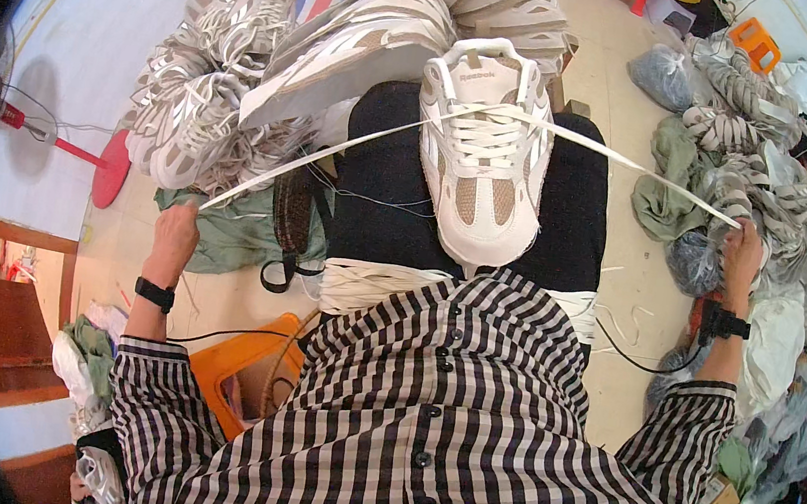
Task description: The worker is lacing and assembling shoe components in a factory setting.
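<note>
A white and beige sneaker upper [483, 224] lies over my black-clad thighs, toe toward me. White lace criss-crosses its eyelets, and both loose ends run out from the top of the lacing. My left hand [176, 232] is closed on one end of the shoelace [319, 157], far out to the left. Out to the right, my right hand [741, 261] pinches the other end. Both lengths look taut and slope down toward my hands. Bundles of white laces [379, 287] lie across my upper thighs. Each wrist wears a black band.
Stacked shoe uppers [358, 45] and laced ones [203, 117] crowd the far left. A red-based fan [112, 168] stands by the left wall. An orange stool [244, 358] is near my left elbow. Bags and more uppers [741, 132] line the right, with a person beyond.
</note>
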The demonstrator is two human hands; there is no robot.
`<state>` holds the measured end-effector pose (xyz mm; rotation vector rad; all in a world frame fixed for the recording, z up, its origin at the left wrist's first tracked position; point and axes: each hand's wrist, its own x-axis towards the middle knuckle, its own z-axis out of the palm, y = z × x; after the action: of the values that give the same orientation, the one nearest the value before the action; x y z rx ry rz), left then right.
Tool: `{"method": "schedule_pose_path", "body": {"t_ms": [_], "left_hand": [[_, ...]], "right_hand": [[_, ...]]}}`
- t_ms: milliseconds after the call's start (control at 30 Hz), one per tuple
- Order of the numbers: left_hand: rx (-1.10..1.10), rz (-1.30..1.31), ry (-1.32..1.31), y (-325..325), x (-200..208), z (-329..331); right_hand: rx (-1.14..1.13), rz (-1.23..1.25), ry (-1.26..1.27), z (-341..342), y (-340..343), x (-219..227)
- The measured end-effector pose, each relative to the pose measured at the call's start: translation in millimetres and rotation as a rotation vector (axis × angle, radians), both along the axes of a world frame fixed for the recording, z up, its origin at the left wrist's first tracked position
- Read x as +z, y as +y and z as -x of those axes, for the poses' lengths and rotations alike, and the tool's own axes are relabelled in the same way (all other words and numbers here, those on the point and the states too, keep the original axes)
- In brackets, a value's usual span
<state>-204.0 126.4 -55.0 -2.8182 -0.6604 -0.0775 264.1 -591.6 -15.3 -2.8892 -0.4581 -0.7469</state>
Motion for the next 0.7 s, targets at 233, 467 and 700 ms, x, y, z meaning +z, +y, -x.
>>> {"method": "schedule_pose_path", "body": {"t_ms": [233,467,700], "left_hand": [[-0.104,-0.012,-0.054,15,-17,6],[-0.05,0.059,-0.045,21,-22,9],[-0.058,0.113,-0.15,-15,-9,-10]], "right_hand": [[0.609,-0.875,0.525,79,160,43],[0.852,-1.028,0.709,106,298,59],[0.827,-1.01,0.64,93,316,41]]}}
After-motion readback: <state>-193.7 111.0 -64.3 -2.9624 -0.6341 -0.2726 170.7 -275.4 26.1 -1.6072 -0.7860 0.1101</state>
